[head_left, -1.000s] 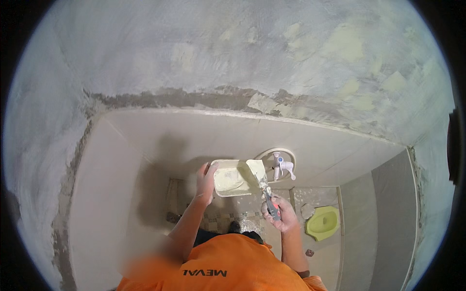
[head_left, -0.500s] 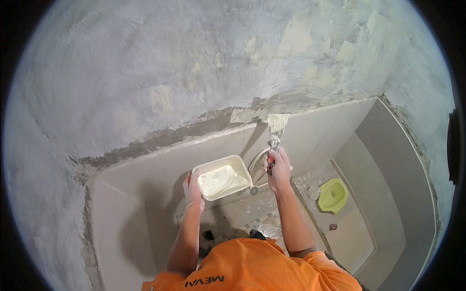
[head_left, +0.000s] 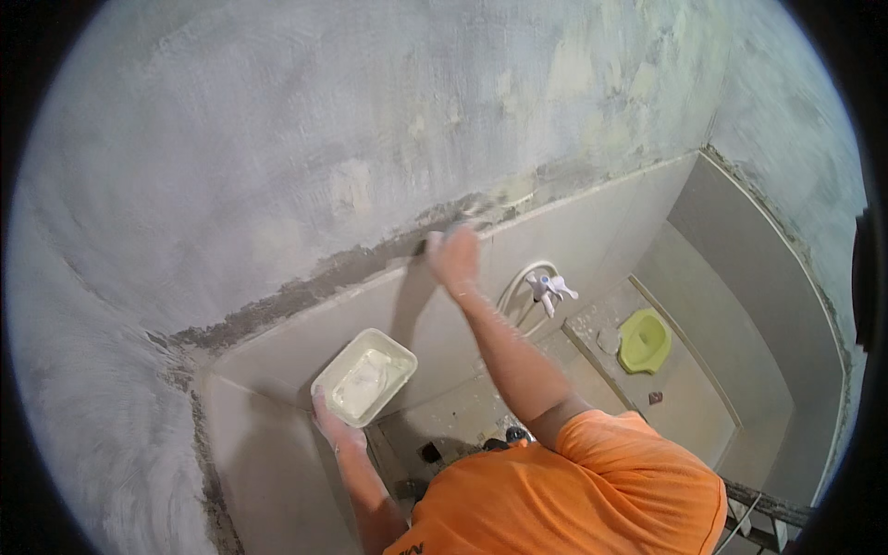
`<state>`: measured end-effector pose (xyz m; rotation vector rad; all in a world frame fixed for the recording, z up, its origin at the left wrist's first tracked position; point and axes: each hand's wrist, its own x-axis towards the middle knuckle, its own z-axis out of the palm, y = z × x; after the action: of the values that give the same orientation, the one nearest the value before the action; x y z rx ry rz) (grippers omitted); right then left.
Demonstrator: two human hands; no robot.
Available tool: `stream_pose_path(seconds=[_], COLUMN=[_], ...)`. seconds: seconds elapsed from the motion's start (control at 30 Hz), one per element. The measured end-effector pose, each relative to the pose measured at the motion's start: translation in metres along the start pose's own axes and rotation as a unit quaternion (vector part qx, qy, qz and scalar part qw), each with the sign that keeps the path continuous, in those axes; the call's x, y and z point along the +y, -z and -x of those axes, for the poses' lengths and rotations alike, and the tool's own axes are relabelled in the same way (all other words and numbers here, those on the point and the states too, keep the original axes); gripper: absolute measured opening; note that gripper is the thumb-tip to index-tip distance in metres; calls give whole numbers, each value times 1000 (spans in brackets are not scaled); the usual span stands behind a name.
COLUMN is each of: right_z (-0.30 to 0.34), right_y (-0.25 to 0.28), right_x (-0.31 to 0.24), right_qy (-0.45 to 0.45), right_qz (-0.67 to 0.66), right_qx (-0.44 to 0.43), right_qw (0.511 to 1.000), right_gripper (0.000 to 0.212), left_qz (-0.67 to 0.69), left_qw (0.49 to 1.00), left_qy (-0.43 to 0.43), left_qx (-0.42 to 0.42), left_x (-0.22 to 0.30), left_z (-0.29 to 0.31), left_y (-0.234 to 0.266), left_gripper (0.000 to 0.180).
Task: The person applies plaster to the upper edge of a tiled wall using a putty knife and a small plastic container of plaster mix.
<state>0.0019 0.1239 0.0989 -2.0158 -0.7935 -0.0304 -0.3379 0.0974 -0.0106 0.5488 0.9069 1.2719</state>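
My left hand (head_left: 335, 424) grips the near left edge of a cream rectangular plastic tub (head_left: 394, 350). Wet white putty (head_left: 363, 381) covers much of the tub's bottom. Up at the wall, my right hand (head_left: 453, 257) is closed round a putty knife (head_left: 478, 214), whose blade is smeared by motion. The knife is at the rough grey strip (head_left: 347, 271) just above the top edge of the lower wall panels (head_left: 287, 356). Plaster on the upper wall (head_left: 277, 139) is grey with paler patches.
A white tap (head_left: 549, 288) with a looped white hose is on the panelled wall, right of my forearm. A yellow-green squat toilet pan (head_left: 645, 342) lies in the raised floor at right, with a small reddish-brown piece (head_left: 656, 398) near it. A dark metal frame (head_left: 763, 504) shows at lower right.
My right hand has swung left and up with the putty knife, bringing it to the wall strip. The tub in my left hand has moved left, lower and turned. The view has shifted slightly.
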Motion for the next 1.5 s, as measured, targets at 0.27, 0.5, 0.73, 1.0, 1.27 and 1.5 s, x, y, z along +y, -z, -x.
stream_pose_path(seconds=[0.27,0.5,0.73,1.0,1.27,1.5], right_z=[117,60,-26,13,169,145], right_y=[20,117,102,-5,-45,46], right_x=[-24,69,113,36,-68,-33], right_qy=[50,-17,-16,27,30,45], right_qz=[-132,-59,-43,-16,-107,-156], right_qx=[-43,69,133,50,-118,-175], right_qw=[989,996,990,998,987,971], right_gripper=[57,42,32,34,40,52], left_qz=[-103,-31,-21,-42,-87,-79], left_qw=[994,996,995,998,995,997], left_qy=[-10,70,82,45,34,8], left_qx=[-31,-34,-52,4,45,-20], left_x=[-13,-32,-38,0,12,-4], left_z=[-2,19,23,34,9,-5], left_y=[13,-53,-63,-8,51,-2], left_gripper=[57,52,51,56,63,59])
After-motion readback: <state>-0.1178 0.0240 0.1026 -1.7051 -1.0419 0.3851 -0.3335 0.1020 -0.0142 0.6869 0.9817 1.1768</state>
